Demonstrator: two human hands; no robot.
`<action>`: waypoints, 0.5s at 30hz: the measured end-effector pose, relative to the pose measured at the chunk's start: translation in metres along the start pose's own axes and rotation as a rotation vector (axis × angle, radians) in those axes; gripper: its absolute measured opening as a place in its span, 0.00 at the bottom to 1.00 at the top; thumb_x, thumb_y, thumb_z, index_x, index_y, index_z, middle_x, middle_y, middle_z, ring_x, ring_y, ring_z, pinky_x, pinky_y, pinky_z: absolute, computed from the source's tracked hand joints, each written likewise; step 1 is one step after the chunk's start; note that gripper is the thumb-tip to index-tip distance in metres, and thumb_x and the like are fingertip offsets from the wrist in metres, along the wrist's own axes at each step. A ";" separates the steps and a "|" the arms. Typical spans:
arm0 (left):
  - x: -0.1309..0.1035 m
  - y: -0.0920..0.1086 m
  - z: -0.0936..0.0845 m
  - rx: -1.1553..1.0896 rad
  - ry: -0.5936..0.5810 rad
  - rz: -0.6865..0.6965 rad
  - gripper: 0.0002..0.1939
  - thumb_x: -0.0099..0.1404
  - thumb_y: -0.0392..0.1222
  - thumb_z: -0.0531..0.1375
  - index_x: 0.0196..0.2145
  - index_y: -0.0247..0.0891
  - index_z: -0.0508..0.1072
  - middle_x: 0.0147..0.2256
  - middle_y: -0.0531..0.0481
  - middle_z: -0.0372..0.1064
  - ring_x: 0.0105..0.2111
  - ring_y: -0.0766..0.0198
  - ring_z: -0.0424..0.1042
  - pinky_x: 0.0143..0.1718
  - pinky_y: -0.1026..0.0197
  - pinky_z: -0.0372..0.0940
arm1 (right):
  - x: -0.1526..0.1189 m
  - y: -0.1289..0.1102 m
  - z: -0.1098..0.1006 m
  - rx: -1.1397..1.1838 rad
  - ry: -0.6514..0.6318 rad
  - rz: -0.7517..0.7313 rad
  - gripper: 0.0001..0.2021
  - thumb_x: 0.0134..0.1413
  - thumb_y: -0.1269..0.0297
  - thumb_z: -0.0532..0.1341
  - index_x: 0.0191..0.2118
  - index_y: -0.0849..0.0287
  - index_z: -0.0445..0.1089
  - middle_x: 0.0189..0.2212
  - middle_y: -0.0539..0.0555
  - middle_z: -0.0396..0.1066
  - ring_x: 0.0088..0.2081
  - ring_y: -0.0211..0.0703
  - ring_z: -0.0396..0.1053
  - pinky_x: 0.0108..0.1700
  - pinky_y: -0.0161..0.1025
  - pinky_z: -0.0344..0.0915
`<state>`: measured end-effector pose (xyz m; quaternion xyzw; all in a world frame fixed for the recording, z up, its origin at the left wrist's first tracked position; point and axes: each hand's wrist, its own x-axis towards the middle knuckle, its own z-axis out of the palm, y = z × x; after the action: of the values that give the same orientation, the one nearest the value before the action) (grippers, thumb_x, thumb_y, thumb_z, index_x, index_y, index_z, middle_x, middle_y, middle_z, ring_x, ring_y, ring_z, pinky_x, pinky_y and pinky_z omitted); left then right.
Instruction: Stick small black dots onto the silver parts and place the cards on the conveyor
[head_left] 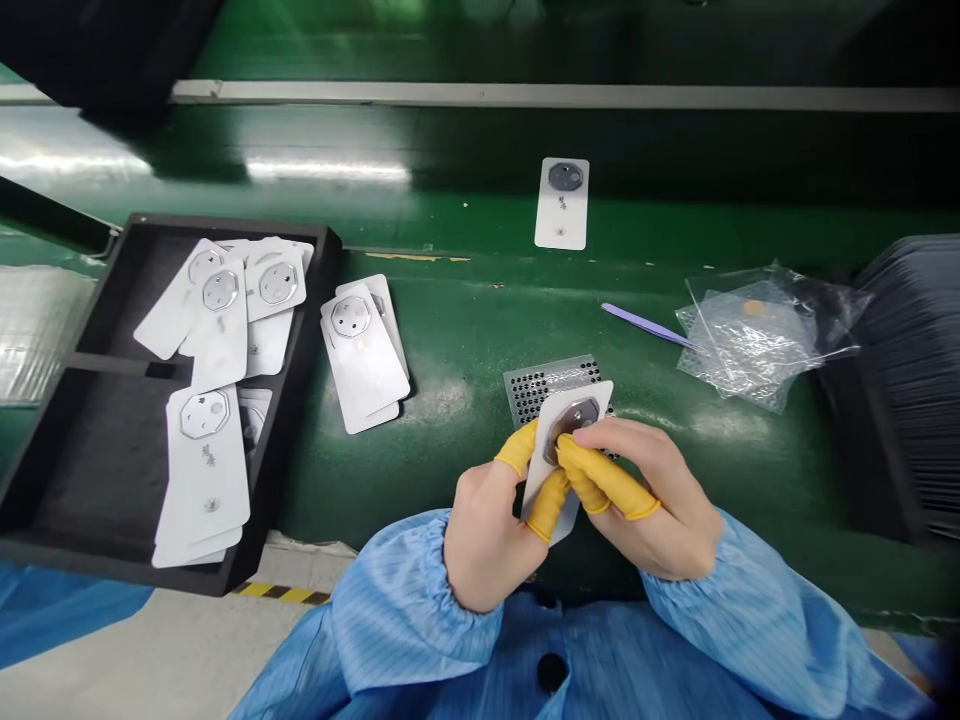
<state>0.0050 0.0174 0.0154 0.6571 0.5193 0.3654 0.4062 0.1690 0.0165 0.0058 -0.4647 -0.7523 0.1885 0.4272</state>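
Note:
My left hand, with yellow finger cots, is closed on the edges of a white phone back cover, tilted up in front of me. My right hand, also wearing finger cots, has its fingertips pressed together against the dark camera plate near the cover's top. Whatever lies between those fingertips is too small or hidden to make out. Behind the cover lies a clear sheet with rows of black dots, partly covered by it and my right hand.
A black tray with several white covers stands left. Beside it, more covers overlap on the green conveyor belt. Farther off lies a single cover. Purple tweezers, clear plastic bags and stacked dark sheets are right.

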 end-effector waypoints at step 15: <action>-0.006 -0.013 0.007 0.013 -0.061 -0.090 0.13 0.59 0.38 0.60 0.43 0.35 0.69 0.31 0.44 0.77 0.27 0.56 0.77 0.27 0.58 0.73 | -0.008 0.011 0.002 -0.179 -0.241 -0.164 0.28 0.53 0.77 0.54 0.61 0.65 0.56 0.62 0.69 0.55 0.63 0.62 0.53 0.55 0.62 0.64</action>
<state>0.0054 0.0124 0.0006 0.6465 0.5380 0.3231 0.4339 0.1745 0.0152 -0.0068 -0.4119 -0.8473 0.1397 0.3048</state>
